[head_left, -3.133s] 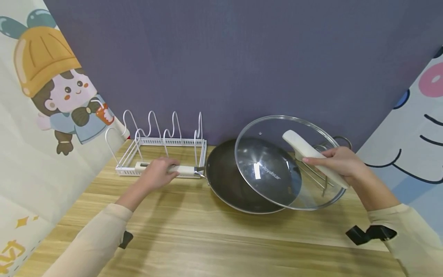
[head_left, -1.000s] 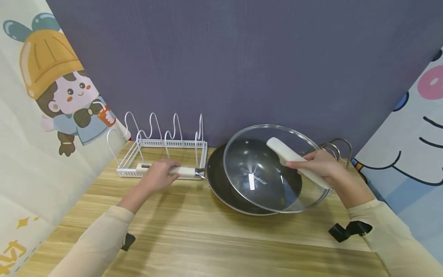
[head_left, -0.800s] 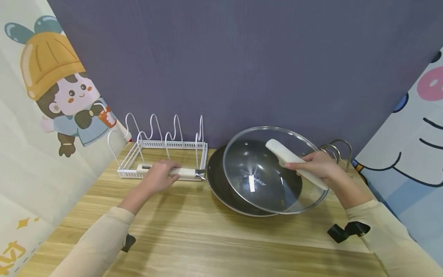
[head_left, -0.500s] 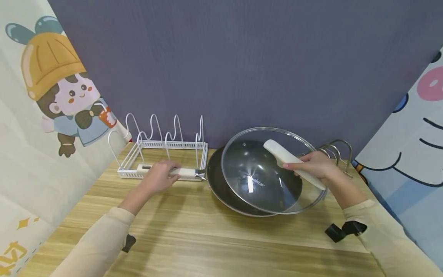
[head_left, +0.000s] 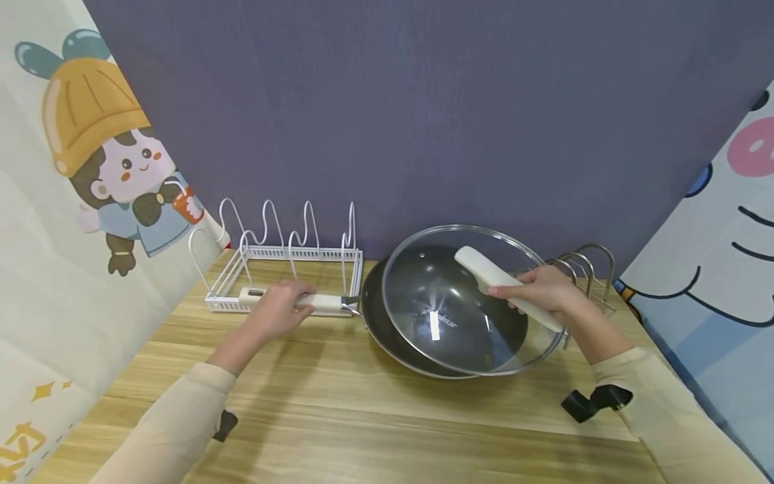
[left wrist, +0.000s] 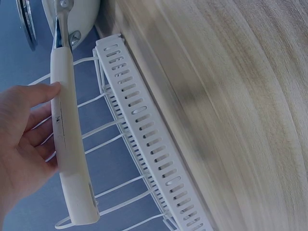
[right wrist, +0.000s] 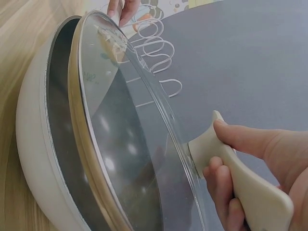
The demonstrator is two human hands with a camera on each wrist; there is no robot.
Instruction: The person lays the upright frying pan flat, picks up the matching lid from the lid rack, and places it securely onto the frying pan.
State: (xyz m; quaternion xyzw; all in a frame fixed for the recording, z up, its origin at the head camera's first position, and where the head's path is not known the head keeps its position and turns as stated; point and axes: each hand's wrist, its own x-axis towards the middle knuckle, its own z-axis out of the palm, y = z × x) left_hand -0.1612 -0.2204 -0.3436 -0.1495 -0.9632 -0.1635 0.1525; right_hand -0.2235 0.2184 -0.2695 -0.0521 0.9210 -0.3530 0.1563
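Note:
A dark-lined wok (head_left: 376,306) with a pale outside sits on the wooden table, its cream handle (head_left: 328,302) pointing left. My left hand (head_left: 279,309) holds that handle, thumb on one side and fingers on the other in the left wrist view. Over the wok hangs a clear glass lid (head_left: 435,289), shifted to the right. My right hand (head_left: 549,290) grips the lid's long cream grip (head_left: 480,263). The right wrist view shows a gap between the lid's rim (right wrist: 79,110) and the wok's rim (right wrist: 50,120).
A white wire rack (head_left: 290,250) stands behind and beneath the wok handle at the left. Partly behind the lid and my right hand, a metal wire rack (head_left: 595,275) stands at the right. A dark blue-grey wall (head_left: 387,121) closes off the back of the wooden table (head_left: 338,417).
My right hand has brought the lid leftward and slightly lower, so it overlaps more of the wok. My left hand stays on the handle, and the wok has hardly moved.

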